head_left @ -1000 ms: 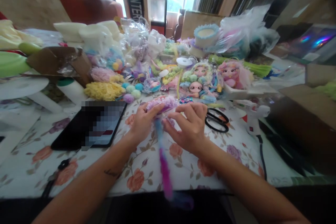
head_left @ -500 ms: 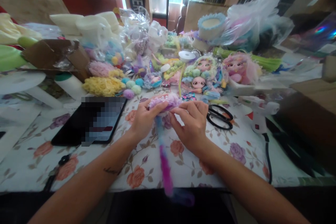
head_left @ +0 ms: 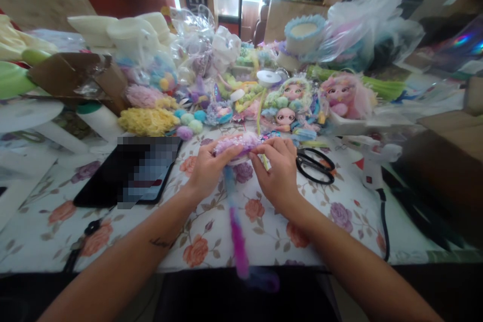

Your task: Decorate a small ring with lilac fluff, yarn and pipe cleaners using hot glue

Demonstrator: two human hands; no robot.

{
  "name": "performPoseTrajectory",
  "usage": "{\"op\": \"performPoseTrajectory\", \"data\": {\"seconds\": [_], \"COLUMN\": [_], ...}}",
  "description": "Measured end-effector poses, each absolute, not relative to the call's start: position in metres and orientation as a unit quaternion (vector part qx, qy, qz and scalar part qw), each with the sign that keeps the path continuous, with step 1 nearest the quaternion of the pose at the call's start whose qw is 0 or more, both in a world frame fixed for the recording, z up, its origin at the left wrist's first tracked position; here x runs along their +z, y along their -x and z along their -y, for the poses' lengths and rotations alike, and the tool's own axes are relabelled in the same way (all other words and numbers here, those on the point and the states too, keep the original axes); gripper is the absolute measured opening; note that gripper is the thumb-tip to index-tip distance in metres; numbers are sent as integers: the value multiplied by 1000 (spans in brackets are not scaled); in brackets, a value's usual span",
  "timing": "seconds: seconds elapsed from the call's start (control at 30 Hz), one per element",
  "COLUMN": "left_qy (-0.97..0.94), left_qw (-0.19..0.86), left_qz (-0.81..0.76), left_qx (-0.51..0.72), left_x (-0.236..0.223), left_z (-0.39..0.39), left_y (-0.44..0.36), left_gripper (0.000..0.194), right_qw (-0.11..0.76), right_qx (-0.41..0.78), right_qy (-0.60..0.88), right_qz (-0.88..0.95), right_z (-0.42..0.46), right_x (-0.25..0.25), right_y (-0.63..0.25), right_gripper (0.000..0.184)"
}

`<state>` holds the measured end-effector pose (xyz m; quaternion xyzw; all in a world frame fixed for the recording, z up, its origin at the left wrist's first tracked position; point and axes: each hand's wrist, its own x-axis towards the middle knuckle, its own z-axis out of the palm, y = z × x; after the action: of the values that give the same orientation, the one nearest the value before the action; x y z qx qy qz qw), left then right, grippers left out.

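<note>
My left hand (head_left: 210,167) is closed round a fluffy lilac piece of craft work (head_left: 234,147) with beads or sequins on it; its exact kind is unclear. My right hand (head_left: 277,168) pinches the right edge of the same piece between thumb and forefinger. From beneath it hangs a fuzzy strip (head_left: 237,231), blue at the top and magenta lower down, reaching past the table's front edge. Black-handled scissors (head_left: 315,166) lie just right of my right hand. Behind the hands are shiny sequin-like bits, partly covered by my fingers.
A tablet (head_left: 128,173) lies left on the flowered tablecloth (head_left: 204,229). A white glue gun (head_left: 373,158) with a black cord stands right. Doll heads (head_left: 286,119), pom-poms (head_left: 195,126), yellow yarn (head_left: 149,122), a thread cone (head_left: 98,119) and a cardboard box (head_left: 77,80) crowd the back.
My right thumb has moved up and inward, so the pinch sits closer against the lilac piece. A yellow-green strip now shows beneath the right fingers. My left hand keeps its hold.
</note>
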<state>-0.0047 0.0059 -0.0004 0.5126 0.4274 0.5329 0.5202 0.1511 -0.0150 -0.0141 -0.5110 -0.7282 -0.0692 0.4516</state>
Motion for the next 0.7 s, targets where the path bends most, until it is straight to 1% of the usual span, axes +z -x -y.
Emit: {"op": "performPoseTrajectory", "data": {"seconds": [0.1, 0.17, 0.23, 0.3, 0.37, 0.43, 0.5, 0.6, 0.7], "left_qy": [-512, -510, -507, -497, -483, -469, -450, -428, -423], "left_qw": [525, 533, 537, 548, 565, 578, 588, 602, 616], "left_qz": [-423, -414, -412, -404, -389, -380, -377, -370, -366], "left_qx": [532, 534, 534, 537, 544, 549, 556, 563, 555], "left_x": [-2, -5, -8, -11, -14, -16, -14, -6, 5], "left_z": [-6, -6, -7, -8, -9, -10, -9, -6, -2], "left_y": [4, 4, 4, 4, 3, 2, 1, -1, -1], "left_gripper": [21, 23, 25, 27, 28, 27, 22, 14, 12], "right_qw": [449, 459, 477, 492, 488, 467, 452, 462, 485], "right_qx": [-47, -5, 61, 151, 266, 382, 460, 492, 519], "right_qy": [517, 528, 543, 565, 587, 594, 583, 565, 542], "right_qz": [727, 715, 689, 645, 588, 532, 494, 475, 449], "right_z": [16, 16, 15, 13, 11, 8, 7, 5, 4], "right_x": [-11, -9, -6, -3, -3, -3, -4, -4, -4], "right_y": [-152, -153, -154, -155, -157, -159, -160, -159, -157], "right_gripper": [14, 13, 12, 15, 26, 39, 54, 70, 72]}}
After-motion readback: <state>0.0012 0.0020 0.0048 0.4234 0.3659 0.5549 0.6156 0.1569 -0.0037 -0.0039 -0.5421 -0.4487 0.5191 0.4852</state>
